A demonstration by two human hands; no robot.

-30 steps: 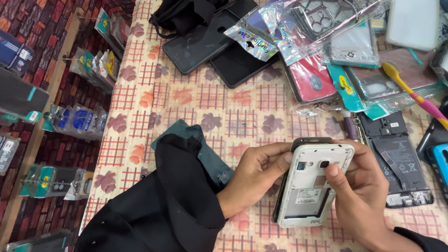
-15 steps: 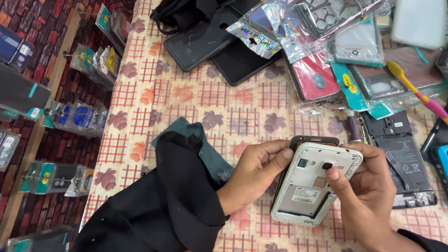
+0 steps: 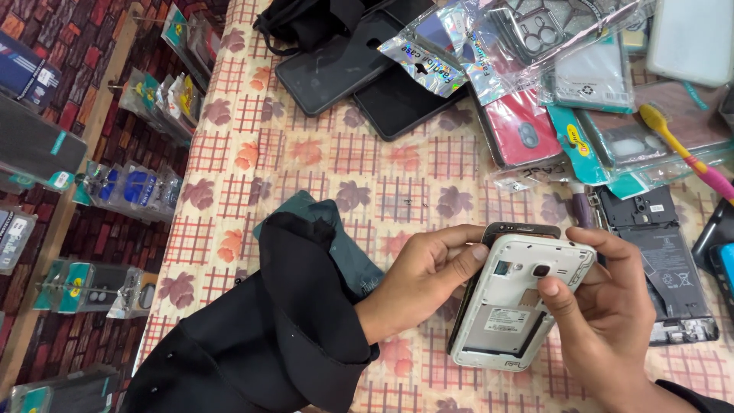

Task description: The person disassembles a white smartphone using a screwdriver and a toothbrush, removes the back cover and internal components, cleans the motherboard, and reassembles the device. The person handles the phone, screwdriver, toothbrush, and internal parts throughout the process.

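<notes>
White phone [image 3: 512,310], its back cover off and the inner frame showing, is held above the bench [image 3: 306,160] near the lower right of the view, tilted so its camera end points up and to the right. A dark rim shows behind its top edge.

Going by size: the bench carries a cloth with red checks and leaf prints and fills most of the view. To its left, a brick-patterned wall has shelves with packaged accessories [image 3: 138,187] hanging in rows. A black sleeve [image 3: 260,344] covers the left forearm, with a dark green cloth [image 3: 344,245] lying under it. At the top of the bench lie two dark phones [image 3: 359,73], face down, one overlapping the other. Beside them sit phone cases in clear bags [image 3: 566,69], among them a red case [image 3: 524,126]. An opened dark phone [image 3: 661,260] with its insides bare lies at the right, just beside the hands.

The left hand [image 3: 424,268] grips the white phone along its left edge, thumb on the top corner. The right hand [image 3: 612,317] closes on the right side, its thumb pressed just below the camera lens. A yellow and pink toothbrush [image 3: 684,149] lies across the bags at the far right.
</notes>
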